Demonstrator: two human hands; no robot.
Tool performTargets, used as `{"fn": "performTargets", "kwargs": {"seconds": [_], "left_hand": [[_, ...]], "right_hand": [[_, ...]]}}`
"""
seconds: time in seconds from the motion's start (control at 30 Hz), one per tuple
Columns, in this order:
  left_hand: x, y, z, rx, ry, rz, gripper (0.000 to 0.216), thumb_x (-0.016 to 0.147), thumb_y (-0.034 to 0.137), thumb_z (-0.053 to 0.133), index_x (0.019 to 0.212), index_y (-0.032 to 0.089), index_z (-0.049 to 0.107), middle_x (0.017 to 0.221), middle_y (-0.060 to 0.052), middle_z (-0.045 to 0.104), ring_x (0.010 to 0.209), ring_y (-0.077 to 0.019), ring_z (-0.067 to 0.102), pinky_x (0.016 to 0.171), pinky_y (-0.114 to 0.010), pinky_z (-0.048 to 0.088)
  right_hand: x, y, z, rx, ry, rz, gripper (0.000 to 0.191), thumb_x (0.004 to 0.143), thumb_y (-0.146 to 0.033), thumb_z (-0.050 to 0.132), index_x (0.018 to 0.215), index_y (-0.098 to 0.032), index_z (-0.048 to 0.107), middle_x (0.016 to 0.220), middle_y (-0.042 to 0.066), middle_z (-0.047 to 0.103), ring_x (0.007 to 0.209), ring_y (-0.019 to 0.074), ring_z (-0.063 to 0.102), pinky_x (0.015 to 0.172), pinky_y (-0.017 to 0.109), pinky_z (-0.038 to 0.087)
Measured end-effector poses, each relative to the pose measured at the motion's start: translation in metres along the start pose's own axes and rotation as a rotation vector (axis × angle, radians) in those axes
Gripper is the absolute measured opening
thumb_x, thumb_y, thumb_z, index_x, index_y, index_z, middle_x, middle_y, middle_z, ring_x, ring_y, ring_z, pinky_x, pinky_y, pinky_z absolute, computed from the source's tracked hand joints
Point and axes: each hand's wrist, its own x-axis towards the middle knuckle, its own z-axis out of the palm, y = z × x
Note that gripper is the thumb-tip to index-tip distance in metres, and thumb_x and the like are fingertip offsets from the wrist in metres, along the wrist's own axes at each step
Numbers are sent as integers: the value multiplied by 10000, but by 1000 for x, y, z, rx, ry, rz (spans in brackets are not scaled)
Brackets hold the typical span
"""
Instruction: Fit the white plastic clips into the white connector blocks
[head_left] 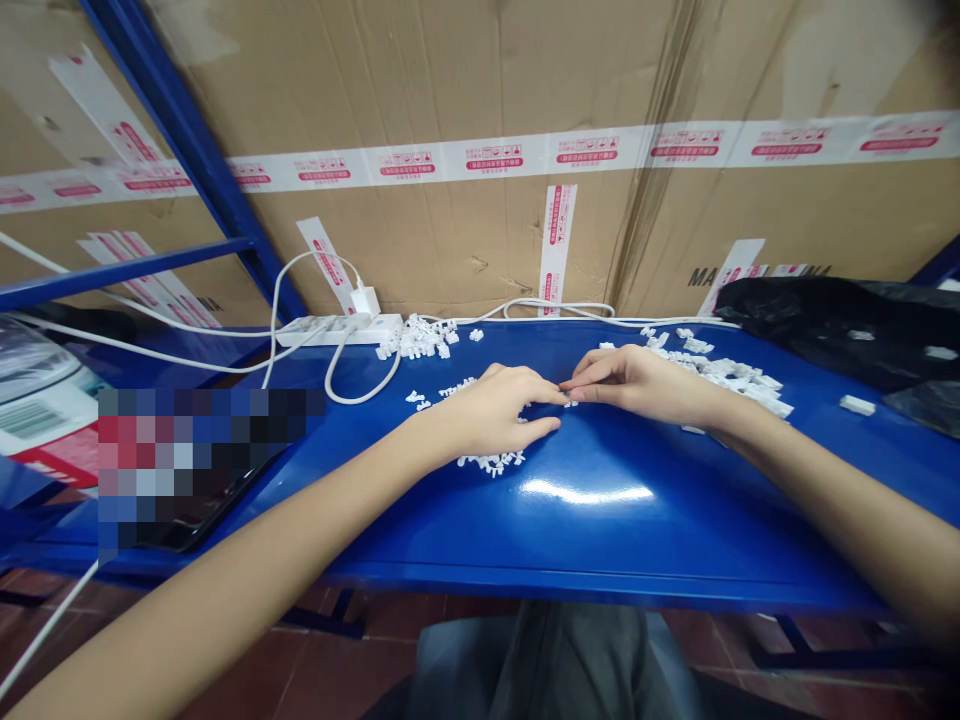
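Over the blue tabletop (pixel 585 540), my left hand (pixel 495 405) lies above a heap of tiny white plastic pieces (pixel 493 464), hiding part of it. Its thumb and index finger are apart, and the index fingertip meets the fingertips of my right hand. My right hand (pixel 637 385) pinches at a small white plastic piece (pixel 571 402) close to the table, mostly covered by the fingers. Larger white plastic pieces (pixel 739 380) are heaped behind and beside my right wrist.
Another heap of white pieces (pixel 420 337) sits by a white power strip (pixel 300 332) with a charger (pixel 365 302) and cables. A black device (pixel 202 510), partly blurred, lies at left. Black plastic bags (pixel 810 320) lie at right. Large cardboard boxes (pixel 450 240) stand behind.
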Motion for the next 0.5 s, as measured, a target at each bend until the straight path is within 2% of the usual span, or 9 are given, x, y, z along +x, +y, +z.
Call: {"fn": "performTargets", "kwargs": {"seconds": [0.23,0.5], "left_hand": [[0,1,0,-8,-3,2,282,955,292,627,1211,247,737,1230,-75,742,1184,-263,656,1049,-472,485],[0,2,-1,-16,-2,-8,269,953,290,630,1193,261,746,1227,-70,744,1183,-261,656,1052,-466,486]], "right_hand": [[3,6,-3,127,-26,56,262,786,-461,772,911,-244,852,977,44,776,959,226,700,924,363,505],[3,4,-4,141,-35,92,312,766,-490,780,939,-241,853,979,39,796,984,240,709,924,359,518]]}}
